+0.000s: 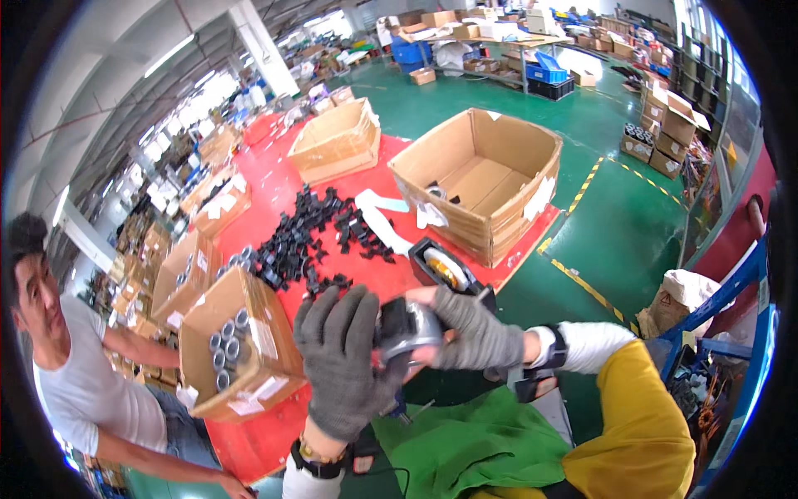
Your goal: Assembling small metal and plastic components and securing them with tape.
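Work on a single unit, midway by appearance: a shiny grey metal piece with a black part (409,328) is held in front of the wearer, above the near edge of the red-covered worktop (366,274). The right hand (478,333), in a grey knit glove, has its grip narrowed around this piece; the left hand (337,358), gloved alike, lies against it with fingers extended (whether its grip also closes, one cannot tell). Much appears left to do: the heap of small black angular parts (299,237) is large, and the large open brown cardboard box (457,224) shows little inside. Counts: held piece, one; black tape dispenser with a pale roll (449,270), one; open cardboard boxes, at least four; grey metal rings (219,359) in the nearest box, at least six; black parts, too many and overlapping to count.
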A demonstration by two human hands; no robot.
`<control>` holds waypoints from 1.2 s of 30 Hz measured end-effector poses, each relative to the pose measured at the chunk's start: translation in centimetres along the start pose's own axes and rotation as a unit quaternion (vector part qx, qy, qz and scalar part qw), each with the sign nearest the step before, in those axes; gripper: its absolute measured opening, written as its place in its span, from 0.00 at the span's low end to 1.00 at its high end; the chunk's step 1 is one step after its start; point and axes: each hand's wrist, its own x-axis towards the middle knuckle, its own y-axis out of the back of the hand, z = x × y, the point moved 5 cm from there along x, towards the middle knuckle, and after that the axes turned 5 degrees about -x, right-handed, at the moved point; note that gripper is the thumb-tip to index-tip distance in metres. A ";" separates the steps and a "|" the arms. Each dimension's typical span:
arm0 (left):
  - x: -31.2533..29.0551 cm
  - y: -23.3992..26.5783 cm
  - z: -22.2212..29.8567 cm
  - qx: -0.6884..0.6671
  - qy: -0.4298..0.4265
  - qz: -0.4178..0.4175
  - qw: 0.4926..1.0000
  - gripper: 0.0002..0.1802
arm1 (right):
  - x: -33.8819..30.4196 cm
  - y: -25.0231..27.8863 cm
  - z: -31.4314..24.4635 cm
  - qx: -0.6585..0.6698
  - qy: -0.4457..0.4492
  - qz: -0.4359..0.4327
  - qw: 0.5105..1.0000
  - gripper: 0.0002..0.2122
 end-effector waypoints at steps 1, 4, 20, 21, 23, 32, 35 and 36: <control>-0.1 0.2 -0.4 -0.036 0.003 0.010 0.999 0.37 | 0.1 2.2 1.0 0.005 -0.026 0.034 0.999 0.29; -5.3 0.6 -5.2 -0.050 0.096 0.058 0.992 0.32 | 2.4 9.9 0.4 0.104 -0.091 0.131 0.982 0.25; -27.2 -8.8 -14.4 0.148 0.313 -0.057 0.936 0.17 | 12.4 27.8 18.4 -0.326 -0.494 -0.246 0.768 0.13; -27.5 -8.8 -14.4 0.157 0.299 -0.051 0.940 0.17 | 12.5 26.6 20.2 -0.324 -0.494 -0.323 0.739 0.12; -28.0 -9.1 -14.3 0.188 0.214 -0.049 0.957 0.15 | 13.5 24.2 23.8 -0.405 -0.362 -0.492 0.680 0.12; -25.2 -8.3 -13.4 0.143 0.306 -0.024 0.941 0.17 | 11.9 22.4 32.3 -0.442 -0.404 -0.597 0.534 0.16; -25.1 -8.1 -13.0 0.163 0.303 -0.015 0.939 0.18 | 10.9 20.5 32.2 -0.377 -0.438 -0.615 0.536 0.15; -25.3 -8.2 -13.2 0.162 0.306 -0.015 0.938 0.18 | 10.6 19.8 32.1 -0.355 -0.448 -0.621 0.536 0.14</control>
